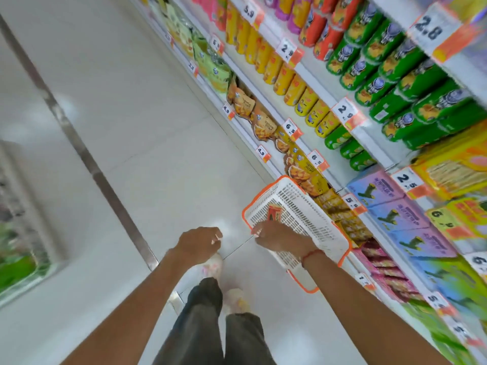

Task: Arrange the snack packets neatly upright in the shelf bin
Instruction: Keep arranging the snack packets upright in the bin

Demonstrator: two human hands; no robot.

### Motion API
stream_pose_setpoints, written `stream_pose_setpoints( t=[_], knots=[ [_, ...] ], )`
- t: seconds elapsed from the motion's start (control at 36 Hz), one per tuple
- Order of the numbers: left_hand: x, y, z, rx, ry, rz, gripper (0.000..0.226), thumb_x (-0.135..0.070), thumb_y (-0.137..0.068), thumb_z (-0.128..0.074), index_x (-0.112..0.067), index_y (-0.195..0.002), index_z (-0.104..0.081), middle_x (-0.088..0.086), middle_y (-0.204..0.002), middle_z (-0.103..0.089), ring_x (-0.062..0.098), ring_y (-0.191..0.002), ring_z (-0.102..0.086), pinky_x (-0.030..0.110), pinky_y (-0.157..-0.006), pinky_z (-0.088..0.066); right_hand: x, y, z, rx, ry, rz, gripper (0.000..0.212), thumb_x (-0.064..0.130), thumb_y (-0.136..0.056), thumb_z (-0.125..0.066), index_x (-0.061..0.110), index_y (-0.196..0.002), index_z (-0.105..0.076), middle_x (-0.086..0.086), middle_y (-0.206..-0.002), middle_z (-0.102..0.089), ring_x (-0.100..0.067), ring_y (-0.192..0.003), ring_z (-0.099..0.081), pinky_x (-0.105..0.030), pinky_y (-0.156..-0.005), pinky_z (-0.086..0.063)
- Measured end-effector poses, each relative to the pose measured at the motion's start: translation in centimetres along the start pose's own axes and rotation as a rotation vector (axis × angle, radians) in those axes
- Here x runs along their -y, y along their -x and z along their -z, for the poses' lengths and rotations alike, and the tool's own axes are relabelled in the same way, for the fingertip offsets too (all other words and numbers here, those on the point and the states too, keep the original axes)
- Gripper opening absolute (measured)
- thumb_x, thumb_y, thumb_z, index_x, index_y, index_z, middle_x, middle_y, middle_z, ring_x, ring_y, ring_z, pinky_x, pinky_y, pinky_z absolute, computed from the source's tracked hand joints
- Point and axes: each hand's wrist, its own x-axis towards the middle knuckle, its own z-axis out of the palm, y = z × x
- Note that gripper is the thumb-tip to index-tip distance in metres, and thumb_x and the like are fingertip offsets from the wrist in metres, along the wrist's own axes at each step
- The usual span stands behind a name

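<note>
A white slatted bin with an orange rim [311,206] sits tilted at the foot of the shelving, lower right of the view. One red snack packet [275,213] lies flat inside it. My right hand [279,239] rests over the bin's near edge, fingers curled; whether it grips the rim is unclear. My left hand [199,243] hangs in the air to the left of the bin, fingers loosely curled, holding nothing. Brown and gold snack packets [263,125] stand in a row on the lowest shelf just beyond the bin.
Store shelves [340,151] run along the right with yellow and green canisters, purple boxes and price tags. White tiled floor [147,143] spreads to the left, crossed by a metal strip [87,156]. My legs and shoes [210,267] stand below the hands.
</note>
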Motion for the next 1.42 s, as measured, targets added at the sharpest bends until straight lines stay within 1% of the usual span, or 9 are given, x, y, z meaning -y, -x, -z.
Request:
stream_pose_setpoints(
  t=[0.14,0.25,0.39,0.47,0.67,0.81,1.14,1.28,1.42],
  knots=[
    [1.7,5.8,-1.0,-0.135,0.163,0.127,0.03,-0.033,-0.1,-0.042,-0.028,-0.126,-0.056,-0.011,-0.127,-0.061,0.016,-0.11,-0.06,0.028,-0.096,-0.043,4.4,1.5,-0.4,0.002,0.058,0.112,0.03,0.023,-0.095,-0.051,0.018,-0.124,-0.056,-0.005,-0.125,-0.059,-0.024,-0.118,-0.054,-0.028,-0.096,-0.039],
    [3.2,10.8,-4.0,-0.22,0.235,0.251,0.03,-0.032,-0.1,-0.04,-0.029,-0.126,-0.056,-0.009,-0.127,-0.062,0.017,-0.114,-0.058,0.029,-0.099,-0.043,8.1,3.3,-2.5,0.024,0.113,0.211,0.029,0.018,-0.093,-0.054,0.017,-0.121,-0.06,-0.007,-0.117,-0.062,-0.027,-0.118,-0.055,-0.031,-0.098,-0.042],
    [5.2,17.0,-8.0,-0.36,0.384,0.399,0.032,-0.03,-0.1,-0.04,-0.03,-0.127,-0.055,-0.013,-0.127,-0.061,0.015,-0.118,-0.056,0.028,-0.097,-0.04,12.8,4.7,-6.5,0.05,0.265,0.332,0.028,0.022,-0.092,-0.051,0.026,-0.118,-0.06,-0.002,-0.122,-0.062,-0.023,-0.114,-0.056,-0.029,-0.096,-0.042],
    [7.0,21.0,-10.3,-0.361,0.526,0.46,0.032,-0.035,-0.098,-0.045,-0.031,-0.128,-0.054,-0.015,-0.127,-0.06,0.013,-0.117,-0.055,0.027,-0.097,-0.04,16.1,5.4,-9.2,0.118,0.391,0.408,0.028,0.022,-0.093,-0.05,0.026,-0.12,-0.059,-0.001,-0.124,-0.06,-0.022,-0.113,-0.056,-0.027,-0.09,-0.041],
    [10.8,30.6,-18.9,-0.412,0.772,0.655,0.033,-0.038,-0.095,-0.048,-0.032,-0.127,-0.055,-0.015,-0.128,-0.059,0.014,-0.118,-0.055,0.027,-0.095,-0.04,23.1,8.4,-19.4,0.318,0.653,0.544,0.031,0.022,-0.09,-0.053,0.026,-0.12,-0.058,-0.001,-0.12,-0.063,-0.021,-0.11,-0.058,-0.028,-0.091,-0.044],
    [14.1,36.3,-24.9,-0.458,0.913,0.807,0.034,-0.033,-0.097,-0.045,-0.03,-0.13,-0.053,-0.015,-0.13,-0.058,0.014,-0.121,-0.052,0.028,-0.097,-0.038,29.0,10.9,-27.4,0.429,0.846,0.633,0.033,0.021,-0.09,-0.052,0.025,-0.123,-0.057,0.0,-0.124,-0.059,-0.019,-0.116,-0.054,-0.029,-0.095,-0.043],
    [25.4,48.3,-35.9,-0.62,1.181,0.94,0.033,-0.034,-0.098,-0.045,-0.028,-0.129,-0.054,-0.011,-0.128,-0.06,0.016,-0.117,-0.054,0.029,-0.095,-0.04,43.7,14.9,-46.8,0.53,1.132,0.751,0.032,0.019,-0.091,-0.054,0.022,-0.122,-0.059,-0.005,-0.125,-0.061,-0.025,-0.113,-0.057,-0.03,-0.097,-0.043],
    [30.1,53.4,-39.5,-0.674,1.231,1.037,0.033,-0.029,-0.098,-0.044,-0.026,-0.129,-0.055,-0.01,-0.128,-0.06,0.019,-0.116,-0.055,0.028,-0.085,-0.037,48.7,16.0,-52.8,0.557,1.206,0.76,0.031,0.02,-0.092,-0.053,0.023,-0.122,-0.059,-0.006,-0.124,-0.06,-0.025,-0.111,-0.057,-0.031,-0.095,-0.042],
    [35.7,58.0,-41.3,-0.683,1.276,1.087,0.033,-0.028,-0.098,-0.043,-0.027,-0.129,-0.055,-0.009,-0.129,-0.059,0.02,-0.12,-0.052,0.031,-0.092,-0.038,54.9,17.0,-58.3,0.587,1.249,0.78,0.031,0.017,-0.093,-0.053,0.019,-0.124,-0.058,-0.009,-0.127,-0.057,-0.026,-0.113,-0.057,-0.031,-0.094,-0.042]
  ],
)
